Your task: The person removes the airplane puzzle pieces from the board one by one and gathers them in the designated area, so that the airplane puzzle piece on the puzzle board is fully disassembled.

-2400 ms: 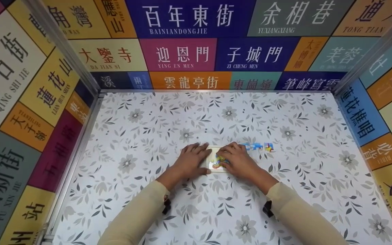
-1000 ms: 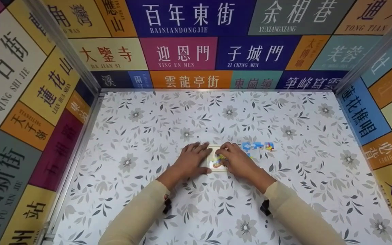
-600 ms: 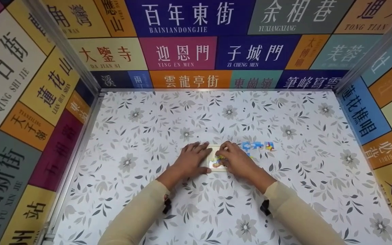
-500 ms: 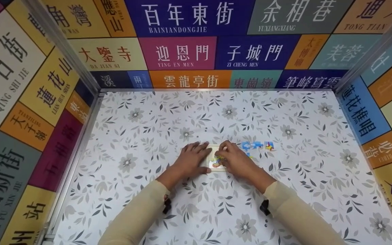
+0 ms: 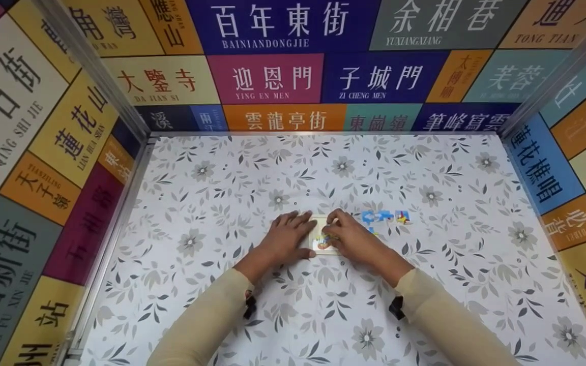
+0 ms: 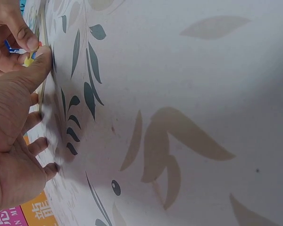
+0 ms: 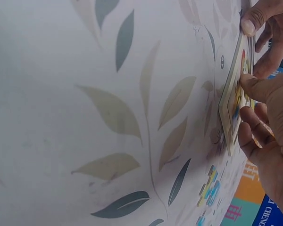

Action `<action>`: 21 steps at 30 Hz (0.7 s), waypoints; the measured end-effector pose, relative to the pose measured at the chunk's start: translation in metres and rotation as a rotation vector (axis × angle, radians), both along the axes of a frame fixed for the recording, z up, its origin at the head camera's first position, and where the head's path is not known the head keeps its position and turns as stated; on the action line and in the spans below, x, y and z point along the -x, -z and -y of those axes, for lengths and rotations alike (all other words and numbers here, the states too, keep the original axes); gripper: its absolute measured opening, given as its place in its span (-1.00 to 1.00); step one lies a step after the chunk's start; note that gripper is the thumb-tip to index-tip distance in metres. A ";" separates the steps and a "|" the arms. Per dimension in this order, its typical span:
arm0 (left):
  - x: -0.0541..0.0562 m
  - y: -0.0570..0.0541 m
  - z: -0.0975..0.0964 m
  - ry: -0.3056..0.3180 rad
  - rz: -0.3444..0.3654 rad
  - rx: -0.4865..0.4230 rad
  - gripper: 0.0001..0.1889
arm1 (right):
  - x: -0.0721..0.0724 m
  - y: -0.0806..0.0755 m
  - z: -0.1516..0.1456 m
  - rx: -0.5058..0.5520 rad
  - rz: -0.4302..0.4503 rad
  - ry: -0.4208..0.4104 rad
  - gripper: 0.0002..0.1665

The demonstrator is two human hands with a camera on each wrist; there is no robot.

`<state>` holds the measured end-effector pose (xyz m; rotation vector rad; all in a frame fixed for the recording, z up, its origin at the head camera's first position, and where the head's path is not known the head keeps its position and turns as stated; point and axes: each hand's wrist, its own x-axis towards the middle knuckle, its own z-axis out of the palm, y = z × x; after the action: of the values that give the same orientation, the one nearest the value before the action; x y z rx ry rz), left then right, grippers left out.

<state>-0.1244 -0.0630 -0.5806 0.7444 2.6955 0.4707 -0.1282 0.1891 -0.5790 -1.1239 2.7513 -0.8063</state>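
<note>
A small cream jigsaw board point(image 5: 318, 226) with a colourful picture on it lies on the floral tabletop. My left hand point(image 5: 287, 238) rests at its left side, fingers spread and thumb at the near corner. My right hand point(image 5: 354, 238) is over the board's right part, covering much of it. Between its thumb and fingers it pinches a puzzle piece point(image 6: 29, 59), showing yellow and blue in the left wrist view. In the right wrist view, the right thumb sits low over the coloured pieces inside the board's raised rim point(image 7: 225, 113).
Blue puzzle pieces point(image 5: 369, 217) lie past my right hand, with a blue, yellow and red piece point(image 5: 402, 217) to their right. Another blue and yellow piece point(image 5: 373, 231) shows beside the hand. Panels with printed signs point(image 5: 265, 79) enclose the table at the back and sides.
My right hand has lifted its fingers into a pinch, uncovering loose pieces on the right, and has shifted only slightly over the board since. My left hand stays in place.
</note>
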 end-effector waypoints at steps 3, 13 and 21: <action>0.000 -0.001 0.000 -0.003 0.002 0.000 -0.13 | 0.001 0.000 -0.001 -0.002 -0.011 -0.012 -0.74; 0.000 -0.001 0.000 0.005 0.014 0.011 -0.12 | 0.002 0.000 -0.003 -0.051 -0.069 -0.010 -0.73; 0.000 0.000 0.001 0.011 0.006 -0.002 -0.13 | 0.001 0.003 -0.010 -0.036 -0.164 0.027 -0.71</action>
<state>-0.1248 -0.0641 -0.5803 0.7565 2.6848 0.4717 -0.1295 0.1992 -0.5822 -1.1994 2.9065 -0.6944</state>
